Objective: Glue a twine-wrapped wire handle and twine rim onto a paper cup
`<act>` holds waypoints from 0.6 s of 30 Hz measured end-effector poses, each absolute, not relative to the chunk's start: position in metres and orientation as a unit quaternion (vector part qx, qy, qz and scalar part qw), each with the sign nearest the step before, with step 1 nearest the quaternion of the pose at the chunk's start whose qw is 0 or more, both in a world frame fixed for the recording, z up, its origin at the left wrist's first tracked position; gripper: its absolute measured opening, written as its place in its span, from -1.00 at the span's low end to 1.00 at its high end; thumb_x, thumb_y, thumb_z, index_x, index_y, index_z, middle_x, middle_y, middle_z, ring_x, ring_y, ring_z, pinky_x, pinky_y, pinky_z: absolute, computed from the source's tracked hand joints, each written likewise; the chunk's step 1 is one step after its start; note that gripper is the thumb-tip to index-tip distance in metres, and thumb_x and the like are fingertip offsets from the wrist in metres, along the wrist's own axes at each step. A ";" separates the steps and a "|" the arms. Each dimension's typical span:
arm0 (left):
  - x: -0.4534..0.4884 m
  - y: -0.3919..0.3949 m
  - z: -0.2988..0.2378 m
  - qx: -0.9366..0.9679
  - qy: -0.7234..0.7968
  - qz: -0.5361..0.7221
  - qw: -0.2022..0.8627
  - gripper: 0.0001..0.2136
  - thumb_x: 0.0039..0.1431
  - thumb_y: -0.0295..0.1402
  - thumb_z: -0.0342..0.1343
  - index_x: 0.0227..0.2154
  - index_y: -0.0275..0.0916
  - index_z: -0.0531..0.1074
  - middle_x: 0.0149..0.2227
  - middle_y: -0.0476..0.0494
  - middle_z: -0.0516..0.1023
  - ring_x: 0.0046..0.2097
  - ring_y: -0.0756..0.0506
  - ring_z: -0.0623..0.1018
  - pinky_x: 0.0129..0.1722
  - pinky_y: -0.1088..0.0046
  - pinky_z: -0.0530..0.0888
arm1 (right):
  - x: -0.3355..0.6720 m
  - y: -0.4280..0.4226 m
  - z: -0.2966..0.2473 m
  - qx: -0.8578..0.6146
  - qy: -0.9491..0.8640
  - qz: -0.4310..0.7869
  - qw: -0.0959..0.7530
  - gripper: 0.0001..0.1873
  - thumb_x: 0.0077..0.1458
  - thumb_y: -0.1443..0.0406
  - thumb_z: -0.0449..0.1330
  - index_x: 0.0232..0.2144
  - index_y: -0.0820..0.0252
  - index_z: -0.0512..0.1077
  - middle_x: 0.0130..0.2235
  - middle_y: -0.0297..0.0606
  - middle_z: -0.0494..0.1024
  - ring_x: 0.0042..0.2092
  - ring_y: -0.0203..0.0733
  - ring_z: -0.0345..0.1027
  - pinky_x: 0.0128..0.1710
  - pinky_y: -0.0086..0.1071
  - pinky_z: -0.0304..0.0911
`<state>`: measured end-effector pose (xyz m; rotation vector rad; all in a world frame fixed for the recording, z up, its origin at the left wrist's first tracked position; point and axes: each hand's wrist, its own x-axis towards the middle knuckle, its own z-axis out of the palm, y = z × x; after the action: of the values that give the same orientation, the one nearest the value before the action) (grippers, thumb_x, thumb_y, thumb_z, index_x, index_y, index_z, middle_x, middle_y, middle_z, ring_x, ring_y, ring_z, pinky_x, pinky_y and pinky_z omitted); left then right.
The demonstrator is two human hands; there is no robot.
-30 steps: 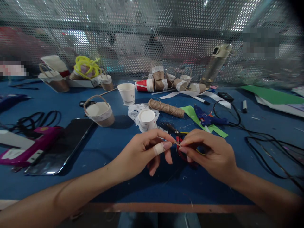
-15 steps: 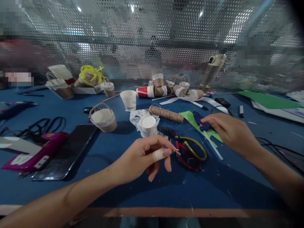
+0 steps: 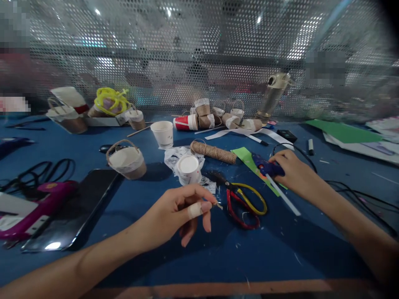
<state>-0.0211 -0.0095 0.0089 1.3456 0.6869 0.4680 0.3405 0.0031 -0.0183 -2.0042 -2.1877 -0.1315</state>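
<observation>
My left hand [image 3: 183,214], with a bandage on its thumb, pinches a short bit of twine [image 3: 219,205] between thumb and fingertip. On the right, my right hand [image 3: 291,168] has its fingers round a blue hot glue gun [image 3: 268,166], from which a white glue stick [image 3: 285,197] sticks out toward me. Beneath the gun lies a strip of green paper [image 3: 246,158]. Scissors [image 3: 246,203] with one red and one yellow handle rest between the hands. Just beyond my left hand stands an upturned white paper cup [image 3: 188,168] beside white lace [image 3: 171,157].
A twine roll [image 3: 215,152], a white cup [image 3: 162,133] and a small handled basket [image 3: 127,162] stand farther back. Left are a phone [image 3: 84,207] and a magenta glue gun [image 3: 43,207]. Several small baskets [image 3: 232,120] and a bottle [image 3: 272,97] line the mesh wall. Black cables [image 3: 358,193] lie right.
The whole view has shifted a little. My right hand's fingers have come further round the glue gun. My left hand keeps its pinch on the twine, now farther from the scissors.
</observation>
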 end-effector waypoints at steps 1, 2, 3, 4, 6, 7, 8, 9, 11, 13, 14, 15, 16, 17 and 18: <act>-0.021 -0.010 0.009 0.601 0.310 0.207 0.706 -0.88 0.36 -0.32 0.07 -0.18 -0.24 0.45 -0.44 -0.01 0.60 -0.67 0.18 0.42 -0.66 0.74 0.30 | 0.341 0.002 -0.018 -0.675 -0.730 -0.044 0.093 -0.73 0.10 0.29 0.14 -0.12 0.22 0.43 0.01 0.02 0.41 -0.22 0.01 0.47 -0.40 -0.29 0.30; -0.021 -0.010 0.010 0.600 0.313 0.210 0.706 -0.88 0.36 -0.32 0.07 -0.19 -0.24 0.45 -0.45 0.00 0.60 -0.67 0.18 0.42 -0.66 0.74 0.30 | 0.341 0.002 -0.017 -0.678 -0.726 -0.044 0.102 -0.76 0.12 0.28 0.13 -0.14 0.21 0.43 -0.03 0.01 0.44 -0.24 -0.01 0.46 -0.42 -0.30 0.26; -0.022 -0.010 0.009 0.598 0.313 0.215 0.706 -0.88 0.36 -0.32 0.07 -0.19 -0.24 0.45 -0.45 0.00 0.60 -0.67 0.18 0.42 -0.67 0.75 0.29 | 0.342 0.002 -0.017 -0.682 -0.721 -0.047 0.115 -0.79 0.15 0.26 0.13 -0.17 0.21 0.43 -0.08 -0.01 0.46 -0.26 -0.02 0.45 -0.42 -0.31 0.24; -0.022 -0.011 0.008 0.595 0.314 0.222 0.706 -0.88 0.36 -0.32 0.07 -0.20 -0.24 0.45 -0.45 0.00 0.60 -0.68 0.19 0.43 -0.68 0.76 0.29 | 0.342 0.002 -0.016 -0.688 -0.712 -0.054 0.133 -0.81 0.17 0.23 0.13 -0.20 0.21 0.42 -0.12 -0.03 0.48 -0.27 -0.02 0.43 -0.42 -0.30 0.22; -0.021 -0.011 0.006 0.588 0.317 0.238 0.705 -0.88 0.36 -0.32 0.08 -0.20 -0.24 0.45 -0.45 0.01 0.61 -0.68 0.19 0.43 -0.69 0.78 0.27 | 0.339 0.000 -0.014 -0.699 -0.688 -0.078 0.179 -0.79 0.17 0.16 0.17 -0.25 0.19 0.40 -0.22 -0.08 0.49 -0.30 -0.03 0.40 -0.40 -0.28 0.19; -0.021 -0.011 0.005 0.583 0.318 0.244 0.707 -0.89 0.35 -0.32 0.08 -0.21 -0.24 0.45 -0.46 0.01 0.61 -0.69 0.18 0.42 -0.70 0.78 0.27 | 0.335 -0.002 -0.011 -0.702 -0.676 -0.091 0.206 -0.77 0.17 0.14 0.19 -0.26 0.18 0.38 -0.26 -0.11 0.48 -0.31 -0.04 0.39 -0.39 -0.27 0.18; -0.021 -0.011 0.004 0.578 0.317 0.249 0.709 -0.89 0.35 -0.32 0.09 -0.21 -0.25 0.45 -0.46 0.01 0.61 -0.69 0.18 0.42 -0.70 0.78 0.28 | 0.329 -0.005 -0.008 -0.702 -0.666 -0.104 0.231 -0.77 0.17 0.12 0.20 -0.27 0.16 0.37 -0.28 -0.15 0.48 -0.32 -0.06 0.37 -0.38 -0.28 0.17; -0.020 -0.011 0.003 0.573 0.316 0.254 0.713 -0.89 0.34 -0.33 0.09 -0.22 -0.26 0.44 -0.47 0.00 0.61 -0.70 0.18 0.42 -0.71 0.78 0.28 | 0.321 -0.009 -0.004 -0.695 -0.661 -0.109 0.261 -0.79 0.17 0.13 0.20 -0.26 0.14 0.36 -0.29 -0.20 0.47 -0.32 -0.09 0.37 -0.36 -0.28 0.18; -0.019 -0.011 0.003 0.560 0.309 0.260 0.724 -0.89 0.34 -0.33 0.09 -0.22 -0.27 0.44 -0.48 0.01 0.60 -0.71 0.18 0.41 -0.73 0.79 0.28 | 0.300 -0.019 0.006 -0.666 -0.665 -0.105 0.320 -0.84 0.22 0.15 0.18 -0.26 0.09 0.35 -0.24 -0.27 0.47 -0.29 -0.16 0.37 -0.33 -0.31 0.22; -0.018 -0.011 0.004 0.549 0.307 0.268 0.730 -0.89 0.34 -0.34 0.09 -0.23 -0.27 0.44 -0.49 0.01 0.60 -0.72 0.18 0.39 -0.74 0.79 0.27 | 0.279 -0.030 0.015 -0.585 -0.694 -0.010 0.421 -0.89 0.18 0.22 0.23 -0.32 0.08 0.37 -0.29 -0.32 0.45 -0.30 -0.19 0.36 -0.30 -0.32 0.25; -0.017 -0.011 0.004 0.545 0.309 0.272 0.730 -0.89 0.35 -0.34 0.09 -0.23 -0.27 0.44 -0.49 0.01 0.60 -0.72 0.18 0.39 -0.74 0.80 0.27 | 0.269 -0.034 0.017 -0.545 -0.712 0.032 0.441 -0.89 0.16 0.26 0.25 -0.35 0.08 0.37 -0.28 -0.33 0.45 -0.29 -0.18 0.37 -0.27 -0.30 0.26; -0.017 -0.011 0.004 0.542 0.312 0.278 0.729 -0.90 0.34 -0.34 0.09 -0.24 -0.27 0.44 -0.50 0.01 0.60 -0.73 0.19 0.38 -0.74 0.80 0.27 | 0.262 -0.037 0.019 -0.507 -0.732 0.063 0.452 -0.88 0.13 0.31 0.27 -0.37 0.08 0.36 -0.27 -0.32 0.45 -0.26 -0.17 0.37 -0.26 -0.29 0.26; -0.017 -0.011 0.004 0.541 0.316 0.283 0.726 -0.90 0.34 -0.34 0.10 -0.24 -0.27 0.44 -0.50 0.01 0.60 -0.73 0.19 0.38 -0.74 0.80 0.27 | 0.257 -0.040 0.019 -0.471 -0.745 0.098 0.463 -0.86 0.12 0.35 0.27 -0.40 0.09 0.35 -0.29 -0.32 0.44 -0.28 -0.17 0.36 -0.27 -0.28 0.25; -0.017 -0.011 0.004 0.540 0.319 0.288 0.724 -0.90 0.34 -0.35 0.10 -0.24 -0.26 0.44 -0.50 0.01 0.60 -0.73 0.19 0.37 -0.74 0.80 0.28 | 0.254 -0.041 0.017 -0.444 -0.753 0.133 0.468 -0.85 0.11 0.38 0.26 -0.42 0.09 0.34 -0.31 -0.32 0.43 -0.29 -0.17 0.35 -0.29 -0.27 0.25; -0.017 -0.010 0.004 0.539 0.320 0.293 0.722 -0.91 0.34 -0.35 0.10 -0.24 -0.26 0.44 -0.50 0.02 0.60 -0.73 0.19 0.37 -0.74 0.80 0.29 | 0.253 -0.042 0.014 -0.422 -0.758 0.160 0.471 -0.83 0.10 0.41 0.25 -0.43 0.10 0.33 -0.33 -0.32 0.42 -0.31 -0.18 0.34 -0.31 -0.26 0.24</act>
<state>-0.0169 -0.0105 0.0041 1.1916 0.7072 0.6465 0.2529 -0.0420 0.0138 -1.0329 -1.8569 0.3930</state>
